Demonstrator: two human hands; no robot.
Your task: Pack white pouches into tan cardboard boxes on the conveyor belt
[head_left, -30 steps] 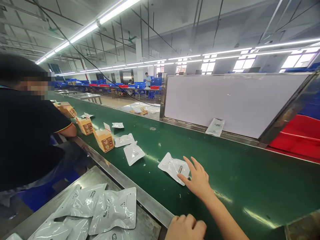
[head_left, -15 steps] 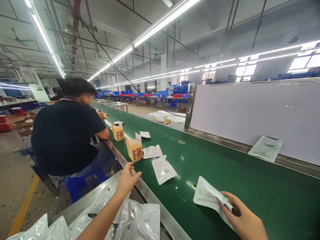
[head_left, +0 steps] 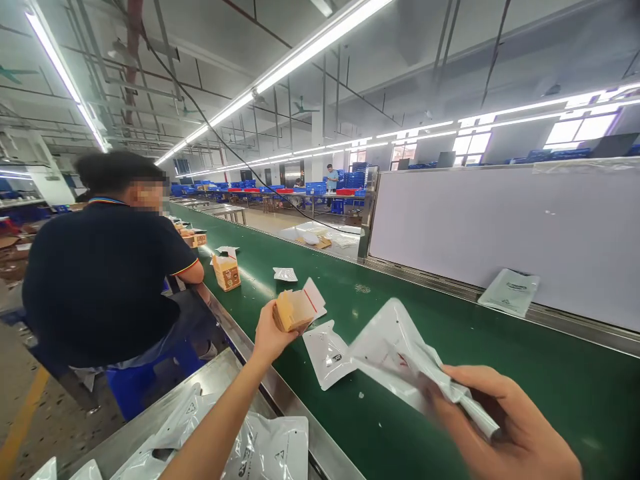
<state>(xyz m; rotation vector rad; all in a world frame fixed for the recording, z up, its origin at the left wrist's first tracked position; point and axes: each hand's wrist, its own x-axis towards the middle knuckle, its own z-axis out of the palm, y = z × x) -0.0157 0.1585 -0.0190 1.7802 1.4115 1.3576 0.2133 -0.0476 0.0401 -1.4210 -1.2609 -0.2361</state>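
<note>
My left hand [head_left: 273, 333] is closed round an orange cardboard box [head_left: 294, 313], tilted above the green belt with its white flap standing up and a red strip on it. My right hand [head_left: 505, 420] grips a white plastic pouch [head_left: 393, 343] by one end, folded and bunched between thumb and fingers. The pouch's wide end points toward the box. Beneath and between the two hands, another white pouch [head_left: 327, 357] lies on the belt. A smaller silvery pouch [head_left: 285, 274] rests farther back.
Along the left side of the green conveyor belt [head_left: 430, 353] stands another orange box [head_left: 227, 272]. A seated person [head_left: 100, 280] is at the left. White pouches [head_left: 270, 440] fill a metal tray below my left arm. One pouch [head_left: 510, 292] leans against the white panel [head_left: 500, 233].
My left hand has moved forward, taken hold of the nearer orange box and tilted it. My right hand has lifted its pouch and brought it up nearer the camera.
</note>
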